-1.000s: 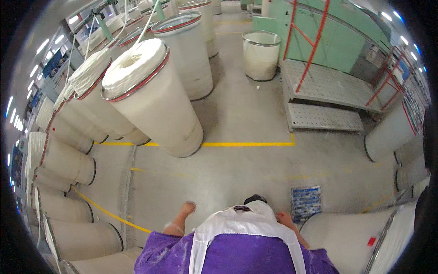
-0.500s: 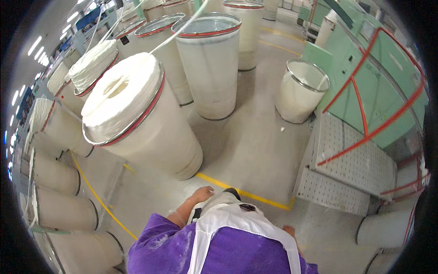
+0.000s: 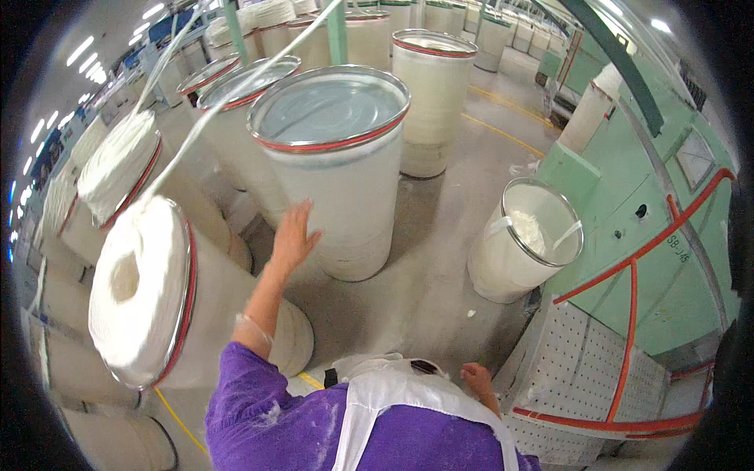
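Note:
My left hand (image 3: 294, 242) reaches forward, open with fingers apart, in front of a tall white sliver can (image 3: 357, 188). From this view I cannot tell whether it touches the can wall. That can has a red-banded metal rim and a grey-blue disc inside near the top. At my left stands a full can whose coiled white sliver (image 3: 161, 306) rises above the rim; a strand of sliver (image 3: 236, 93) runs from it up to the top of the view. My right hand (image 3: 477, 380) hangs low by my right side, fingers loosely bent, holding nothing visible.
A shorter can (image 3: 495, 263) with loose white fibre inside stands ahead on the right. Beside it are a green machine (image 3: 667, 235), red guard rails (image 3: 632, 330) and a perforated metal step (image 3: 581, 353). More cans stand at left and behind; yellow lines (image 3: 503, 133) mark the floor.
My left hand has lifted from beside my waist and stretched forward toward the can with the grey-blue disc. The cans ahead look nearer, and the full can sits farther left in view.

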The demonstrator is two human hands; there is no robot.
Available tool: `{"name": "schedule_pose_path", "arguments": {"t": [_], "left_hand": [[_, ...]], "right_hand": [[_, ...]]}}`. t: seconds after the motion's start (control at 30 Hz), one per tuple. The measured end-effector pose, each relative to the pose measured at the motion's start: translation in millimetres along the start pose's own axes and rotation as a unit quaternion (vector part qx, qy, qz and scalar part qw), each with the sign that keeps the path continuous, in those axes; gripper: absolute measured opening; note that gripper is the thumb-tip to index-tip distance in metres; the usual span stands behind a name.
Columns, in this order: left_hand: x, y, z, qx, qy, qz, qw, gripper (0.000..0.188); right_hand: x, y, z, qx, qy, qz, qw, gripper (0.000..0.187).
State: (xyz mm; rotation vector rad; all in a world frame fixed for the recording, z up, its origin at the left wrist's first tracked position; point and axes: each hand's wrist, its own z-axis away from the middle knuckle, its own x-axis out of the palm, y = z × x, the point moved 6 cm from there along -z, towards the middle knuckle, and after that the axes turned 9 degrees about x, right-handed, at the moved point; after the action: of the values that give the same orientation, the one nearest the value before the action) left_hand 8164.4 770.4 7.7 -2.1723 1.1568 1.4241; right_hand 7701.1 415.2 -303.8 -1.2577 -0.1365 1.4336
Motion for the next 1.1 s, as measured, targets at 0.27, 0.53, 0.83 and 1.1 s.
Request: {"name": "schedule_pose_path", "arguments": {"t": [0.27, 0.53, 0.83, 1.1], "left_hand": [[23, -50, -213, -0.053, -0.105, -0.106, 0.987, 0.047], [40, -15, -219, -0.133, -0.047, -0.200, 0.970, 0.042], [80, 60, -272, -0.373, -0.248, -0.222, 0.866, 0.036], [133, 22, -381, -0.178, -0.252, 0.181, 0.934, 0.062]], "right_hand": [[-98, -53, -172, 0.063, -0.069, 0.042, 0.995, 0.035], [-169, -301, -428, -0.083, -0.147, -0.013, 0.986, 0.034], [-103, -665, -443, -0.404, -0.298, -0.174, 0.847, 0.085], [-35, -763, -545, -0.470, -0.390, -0.098, 0.786, 0.086]]}}
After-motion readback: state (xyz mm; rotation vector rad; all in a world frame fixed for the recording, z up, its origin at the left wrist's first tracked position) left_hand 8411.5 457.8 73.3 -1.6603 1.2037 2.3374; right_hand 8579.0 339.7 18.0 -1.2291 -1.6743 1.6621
